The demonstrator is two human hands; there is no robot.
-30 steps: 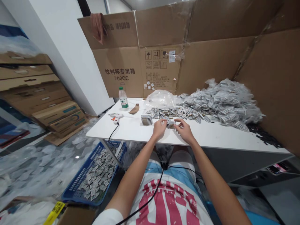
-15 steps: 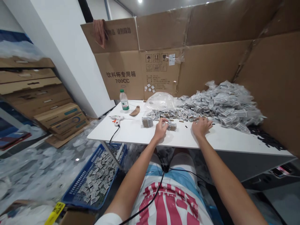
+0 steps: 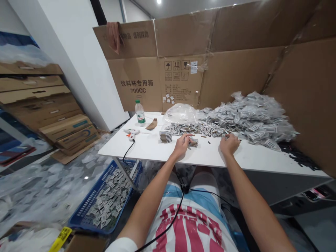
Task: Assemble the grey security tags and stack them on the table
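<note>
My left hand (image 3: pixel 181 146) is at a short row of flat grey-and-white, paperclip-shaped pieces (image 3: pixel 193 142) standing packed together. Its index finger reaches over the row and the thumb lies along the near side, so the hand grips it. To its left, a second packed block of the same pieces (image 3: pixel 165 137) stands apart. My right hand (image 3: pixel 229 144) rests by the table's middle right with its fingers curled inward; what they hold, if anything, is hidden. A small dark piece (image 3: pixel 239 140) shows at its right side; I cannot tell whether it is held.
Loose clip-shaped pieces (image 3: pixel 183 128) lie behind my hands, beside a big heap of bagged ones (image 3: pixel 257 117). A glue gun (image 3: pixel 133 134) and a bottle (image 3: pixel 140 113) stand at left. Black strips (image 3: pixel 299 157) lie far right. A blue basket (image 3: pixel 86 203) sits on the floor; cardboard (image 3: pixel 236 73) walls the back.
My right hand has drawn back slightly from the loose pieces, and its fingers are more curled. My left index finger has stretched out over the short row. The view has shifted a little.
</note>
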